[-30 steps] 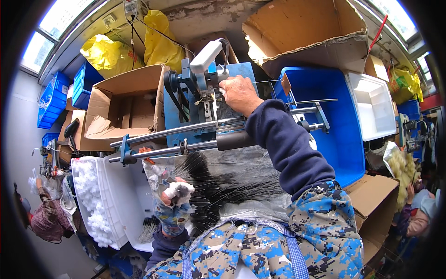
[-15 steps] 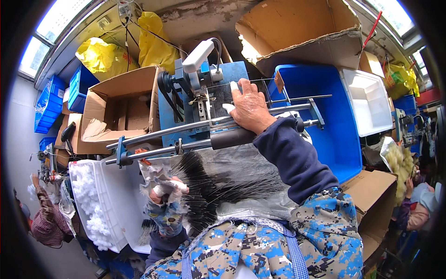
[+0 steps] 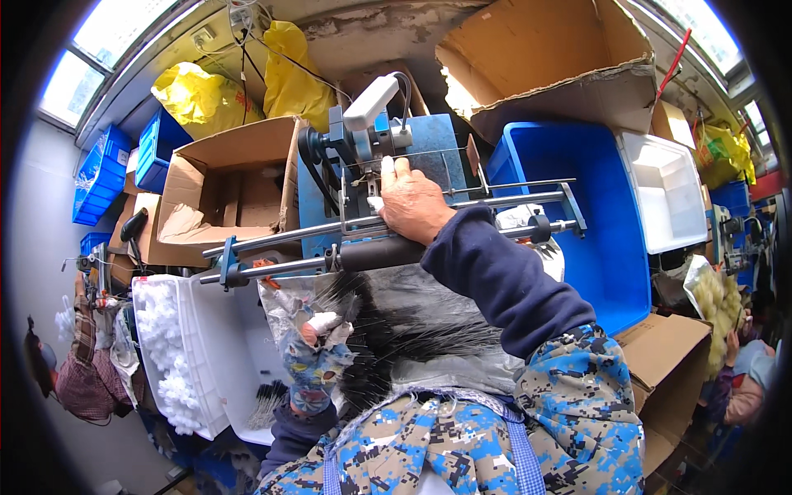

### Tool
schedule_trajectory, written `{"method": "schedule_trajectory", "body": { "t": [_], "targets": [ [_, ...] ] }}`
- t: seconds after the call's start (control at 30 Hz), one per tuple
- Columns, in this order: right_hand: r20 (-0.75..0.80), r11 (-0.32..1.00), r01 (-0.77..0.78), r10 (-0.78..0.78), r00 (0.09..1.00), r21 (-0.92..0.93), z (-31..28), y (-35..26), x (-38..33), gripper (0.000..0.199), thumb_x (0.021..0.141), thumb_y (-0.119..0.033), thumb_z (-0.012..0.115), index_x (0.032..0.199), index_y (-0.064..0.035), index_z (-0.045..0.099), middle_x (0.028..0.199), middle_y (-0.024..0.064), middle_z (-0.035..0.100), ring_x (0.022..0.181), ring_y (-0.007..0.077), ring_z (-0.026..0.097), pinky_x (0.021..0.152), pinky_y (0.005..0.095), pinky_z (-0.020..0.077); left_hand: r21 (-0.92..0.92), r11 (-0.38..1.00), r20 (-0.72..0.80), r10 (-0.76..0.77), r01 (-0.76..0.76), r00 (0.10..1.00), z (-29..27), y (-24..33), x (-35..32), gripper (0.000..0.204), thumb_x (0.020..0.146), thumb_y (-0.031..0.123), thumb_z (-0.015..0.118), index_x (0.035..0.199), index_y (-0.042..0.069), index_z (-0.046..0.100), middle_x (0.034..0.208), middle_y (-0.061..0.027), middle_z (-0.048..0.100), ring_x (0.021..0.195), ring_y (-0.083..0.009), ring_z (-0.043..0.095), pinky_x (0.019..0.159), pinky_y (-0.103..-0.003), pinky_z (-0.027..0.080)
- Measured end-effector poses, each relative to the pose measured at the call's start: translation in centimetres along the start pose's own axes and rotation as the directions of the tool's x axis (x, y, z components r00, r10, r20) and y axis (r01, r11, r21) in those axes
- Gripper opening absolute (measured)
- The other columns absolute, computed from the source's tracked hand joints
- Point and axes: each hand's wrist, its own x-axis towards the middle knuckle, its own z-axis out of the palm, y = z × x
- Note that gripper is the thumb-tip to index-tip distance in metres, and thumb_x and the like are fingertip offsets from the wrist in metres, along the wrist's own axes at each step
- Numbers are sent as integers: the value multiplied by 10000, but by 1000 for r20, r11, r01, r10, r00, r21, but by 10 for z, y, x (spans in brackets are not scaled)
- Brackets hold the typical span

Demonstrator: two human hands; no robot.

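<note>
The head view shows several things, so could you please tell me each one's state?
right hand, fingers extended forward, over the machine
left hand, partly hidden, grip unclear
machine, running or stopped: unclear
black bristles, spread loosely
left cardboard box, open, torn
upper-right cardboard box, open, ragged-edged
large blue bin, open
white tub, holding white tufts

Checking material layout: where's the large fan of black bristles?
Head view, just below picture centre: the large fan of black bristles lies on the grey sheet, below the metal rails, right of the left hand.
</note>
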Motion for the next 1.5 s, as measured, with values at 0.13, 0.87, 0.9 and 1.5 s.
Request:
{"method": "schedule_trajectory", "body": {
  "t": [0.13,0.87,0.9,1.5],
  "targets": [
    [75,993,2,6,997,-116,-29,27,-13,526,748,-276,659,1110,69,495,1040,193,471,929,317,519,743,398,464,-258,878,-22,-422,403,906,-8,-31,-21,192,806,14,615,989,-23,572,768,-70,619,659,-108,576,588,-215,467],
    [-210,169,239,-173,962,956,-64,-64,-107,233,836,-97,602,1043,5,572,1026,140,586,911,245,551,819,350,432,-372,915,186,-92,157,978,27,17,5,312,691,160,757,944,67,599,732,-32,601,646,-167,594,574,-295,466],
    [-124,-107,110,-132,983,988,-70,-66,-106,181,877,-93,554,1020,15,577,1018,145,594,917,223,560,826,347,436,-352,928,221,-42,120,974,26,16,6,292,695,122,745,942,65,600,730,-43,602,645,-184,598,579,-294,468],
    [-87,972,63,-84,993,-226,-16,36,24,106,767,-130,529,823,-86,608,916,95,586,895,289,540,715,424,435,352,923,517,-51,-157,855,-11,-70,-8,330,628,124,686,957,119,661,843,-149,538,817,-375,539,763,-463,438]
  ]
}}
